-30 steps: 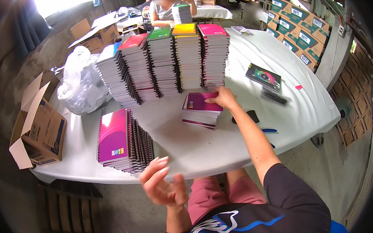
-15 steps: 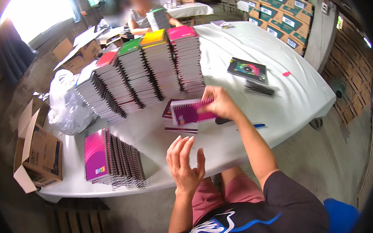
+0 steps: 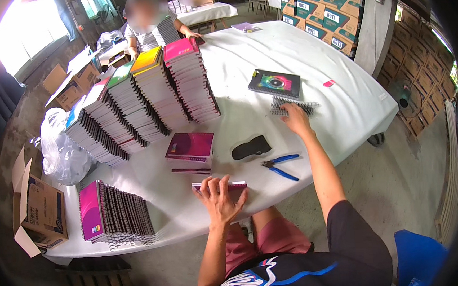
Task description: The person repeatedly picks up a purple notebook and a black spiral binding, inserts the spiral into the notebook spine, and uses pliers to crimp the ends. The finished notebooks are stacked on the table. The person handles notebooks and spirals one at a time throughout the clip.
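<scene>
At the table's near edge, my left hand (image 3: pixel 219 199) grips a small purple notebook (image 3: pixel 237 184), with its fingers over the top. The hand hides most of its cover. To the right, my right hand (image 3: pixel 296 119) reaches out, fingertips closed on the pile of black spiral binding coils (image 3: pixel 307 107). How many coils are pinched is hidden. Just beyond them lies a black notebook (image 3: pixel 276 83) with a colourful round print. A short stack of purple booklets (image 3: pixel 189 148) sits ahead of my left hand. Between my hands are a black flat object (image 3: pixel 251 148) and blue-handled cutting pliers (image 3: pixel 282 167).
Tall stacks of spiral notebooks (image 3: pixel 190 79) rise at the far left. Nearer stand bound purple notebooks (image 3: pixel 118 214), a plastic bag (image 3: pixel 62 149) and an open carton (image 3: pixel 43 214). Another person (image 3: pixel 152 29) is across the white-covered table (image 3: pixel 345 129). Cartons (image 3: pixel 326 14) are piled behind.
My right hand has left the purple notebook and moved right to the coils. My left hand, empty before, now holds a purple notebook at the table edge. The view has shifted right.
</scene>
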`<state>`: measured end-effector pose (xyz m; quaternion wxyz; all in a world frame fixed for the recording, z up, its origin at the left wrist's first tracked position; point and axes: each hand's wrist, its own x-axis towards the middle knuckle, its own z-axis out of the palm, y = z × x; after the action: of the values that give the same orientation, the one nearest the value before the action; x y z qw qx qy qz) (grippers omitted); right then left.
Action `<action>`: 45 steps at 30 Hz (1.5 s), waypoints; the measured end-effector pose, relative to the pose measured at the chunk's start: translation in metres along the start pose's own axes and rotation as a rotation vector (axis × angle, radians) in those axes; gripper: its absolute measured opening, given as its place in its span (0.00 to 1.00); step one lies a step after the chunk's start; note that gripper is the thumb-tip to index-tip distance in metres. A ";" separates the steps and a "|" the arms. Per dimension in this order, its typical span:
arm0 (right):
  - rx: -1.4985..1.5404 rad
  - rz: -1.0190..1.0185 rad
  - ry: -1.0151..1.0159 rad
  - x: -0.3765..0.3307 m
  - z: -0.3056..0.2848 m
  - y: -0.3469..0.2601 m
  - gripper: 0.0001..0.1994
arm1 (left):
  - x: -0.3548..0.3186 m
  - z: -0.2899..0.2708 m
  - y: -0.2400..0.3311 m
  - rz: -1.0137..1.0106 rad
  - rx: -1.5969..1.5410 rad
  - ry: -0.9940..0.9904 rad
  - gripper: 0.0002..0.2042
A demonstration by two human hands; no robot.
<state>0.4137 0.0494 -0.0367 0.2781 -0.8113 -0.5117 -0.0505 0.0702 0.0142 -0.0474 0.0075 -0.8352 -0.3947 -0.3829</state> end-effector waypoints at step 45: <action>1.522 -0.108 0.050 -0.027 -0.041 -0.008 0.15 | -0.010 0.012 -0.001 -0.068 -0.043 0.198 0.26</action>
<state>0.4023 0.0092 -0.0087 0.7693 -0.3684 -0.4377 0.2844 0.0734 0.0119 -0.0625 0.0153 -0.7794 -0.4119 -0.4719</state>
